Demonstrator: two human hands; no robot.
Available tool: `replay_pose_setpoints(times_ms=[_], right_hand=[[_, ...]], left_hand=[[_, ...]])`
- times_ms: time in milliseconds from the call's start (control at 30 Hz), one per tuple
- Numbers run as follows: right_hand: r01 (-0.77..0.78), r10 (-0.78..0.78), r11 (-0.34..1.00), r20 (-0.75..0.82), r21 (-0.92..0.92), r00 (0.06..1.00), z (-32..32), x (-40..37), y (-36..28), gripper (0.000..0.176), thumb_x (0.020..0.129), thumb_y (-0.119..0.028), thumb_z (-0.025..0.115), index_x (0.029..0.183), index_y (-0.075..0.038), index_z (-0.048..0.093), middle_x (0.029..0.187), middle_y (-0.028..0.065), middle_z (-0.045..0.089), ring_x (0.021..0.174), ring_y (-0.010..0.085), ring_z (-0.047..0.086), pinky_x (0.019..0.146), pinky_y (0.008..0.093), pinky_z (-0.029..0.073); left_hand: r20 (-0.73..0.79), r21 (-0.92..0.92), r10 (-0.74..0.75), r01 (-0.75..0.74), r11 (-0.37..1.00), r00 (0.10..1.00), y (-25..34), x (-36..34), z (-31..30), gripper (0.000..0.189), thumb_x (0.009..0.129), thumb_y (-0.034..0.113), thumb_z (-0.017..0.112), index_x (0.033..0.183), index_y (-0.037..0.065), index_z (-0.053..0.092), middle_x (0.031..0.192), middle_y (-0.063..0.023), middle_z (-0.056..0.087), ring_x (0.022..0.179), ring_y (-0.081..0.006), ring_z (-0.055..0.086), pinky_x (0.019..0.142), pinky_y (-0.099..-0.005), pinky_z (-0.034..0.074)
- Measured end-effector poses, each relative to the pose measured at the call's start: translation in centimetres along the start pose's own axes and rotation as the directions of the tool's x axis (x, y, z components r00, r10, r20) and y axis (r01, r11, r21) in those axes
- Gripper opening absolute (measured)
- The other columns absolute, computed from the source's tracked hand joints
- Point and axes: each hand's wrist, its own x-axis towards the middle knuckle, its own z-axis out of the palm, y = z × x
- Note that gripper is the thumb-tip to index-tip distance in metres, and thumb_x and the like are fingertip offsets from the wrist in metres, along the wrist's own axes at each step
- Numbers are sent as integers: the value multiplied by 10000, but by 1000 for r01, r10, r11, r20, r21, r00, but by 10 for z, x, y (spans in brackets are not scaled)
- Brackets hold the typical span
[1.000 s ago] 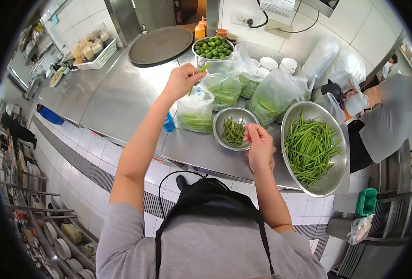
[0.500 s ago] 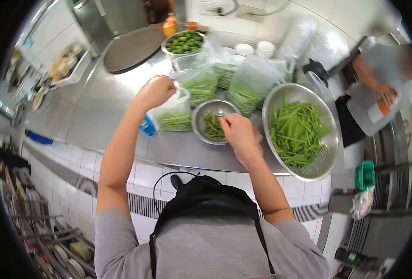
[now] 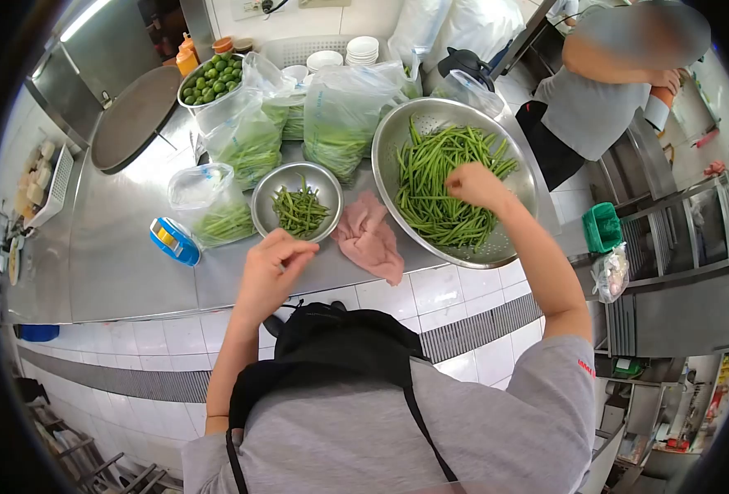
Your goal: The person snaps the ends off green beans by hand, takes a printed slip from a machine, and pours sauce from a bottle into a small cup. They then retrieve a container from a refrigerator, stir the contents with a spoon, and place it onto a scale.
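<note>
My right hand (image 3: pixel 481 188) is over the large metal colander (image 3: pixel 393 136), fingers curled down at the pile of long green beans (image 3: pixel 439 177). Whether a bean is in the fingers is hidden. In front of the small steel bowl (image 3: pixel 272 176) is my left hand (image 3: pixel 272 270), its thumb and fingers drawn together; I cannot make out anything in them. A few short green beans (image 3: pixel 300 212) lie in that bowl. Between bowl and colander a pink cloth (image 3: pixel 368 239) lies crumpled. Left of the bowl stands a clear bag of cut beans (image 3: pixel 220 218).
A blue tape dispenser (image 3: pixel 175 241) sits on the steel counter (image 3: pixel 126 263). Behind the bowls stand filled plastic bags (image 3: pixel 344 115), a bowl of green limes (image 3: pixel 212 81), white stacked dishes (image 3: pixel 362 48) and a round dark tray (image 3: pixel 136 119). At the right another person (image 3: pixel 583 107) stands.
My right hand has gone from the small bowl to the beans in the colander. My left hand has come down from above the bag to the bowl's front. The view has shifted right.
</note>
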Motion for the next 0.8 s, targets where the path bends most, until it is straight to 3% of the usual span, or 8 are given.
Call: replay_pose_setpoints(times_ms=[100, 167, 367, 467, 633, 700, 767, 800], right_hand=[[-104, 134, 920, 53, -379, 990, 11, -10, 3, 93, 634, -96, 597, 714, -57, 623, 734, 112, 586, 714, 278, 578, 625, 372, 464], [-110, 133, 935, 47, -337, 990, 3, -15, 2, 97, 660, -97, 538, 680, -41, 614, 789, 126, 590, 727, 308, 585, 639, 398, 471], [-192, 269, 933, -234, 304, 934, -46, -38, -77, 87, 697, -84, 589, 731, -5, 595, 678, 114, 595, 611, 229, 584, 578, 303, 467], [-50, 233, 859, -302, 510, 925, -34, -40, -105, 117, 710, -87, 643, 766, 5, 599, 608, 54, 576, 528, 84, 506, 501, 224, 417], [-180, 265, 652, 1, 737, 964, -42, -40, -117, 130, 739, -98, 608, 813, 9, 612, 609, 33, 574, 536, 73, 521, 500, 210, 423], [-273, 329, 645, 63, 714, 942, -28, -24, -77, 175, 735, -170, 605, 799, -9, 631, 626, 74, 594, 530, 138, 559, 522, 251, 452], [-194, 193, 969, 25, 150, 981, 5, -12, -42, 226, 701, -243, 612, 751, -25, 644, 660, 125, 606, 565, 230, 585, 562, 304, 473], [-194, 193, 969, 24, 152, 981, 22, -11, -35, 226, 701, -243, 612, 751, -25, 644, 660, 125, 606, 565, 230, 585, 562, 304, 473]], left_hand=[[100, 32, 87, -90, 995, 991, -5, -3, 4, 43, 732, 42, 615, 766, 15, 618, 642, -74, 490, 569, -155, 480, 520, -256, 394], [160, 56, 44, -54, 997, 986, -4, -4, 5, 66, 742, 58, 609, 791, 15, 617, 654, -79, 501, 578, -164, 490, 527, -255, 398], [176, -359, 8, 57, 932, 984, 15, 31, 53, 233, 836, 178, 532, 955, -18, 575, 823, -92, 588, 680, -143, 546, 616, -232, 433], [375, -596, -256, 443, 670, 891, 34, 73, 86, 292, 858, 202, 494, 1041, -22, 529, 893, -79, 581, 719, -143, 557, 655, -243, 462], [378, -685, -316, 492, 537, 870, 31, 109, 114, 243, 867, 185, 463, 982, -19, 528, 779, -45, 549, 674, -136, 543, 639, -264, 472], [289, -809, -299, 400, 432, 909, 24, 108, 108, 189, 871, 156, 445, 938, 2, 531, 662, 4, 461, 588, -91, 472, 576, -257, 452], [308, -831, -334, 423, 360, 891, 23, 105, 101, 172, 871, 130, 438, 954, 10, 528, 583, 45, 368, 490, -45, 361, 445, -203, 361], [365, -811, -328, 470, 348, 871, 21, 102, 95, 169, 869, 127, 445, 962, 10, 525, 568, 52, 352, 460, -33, 314, 406, -191, 285]])
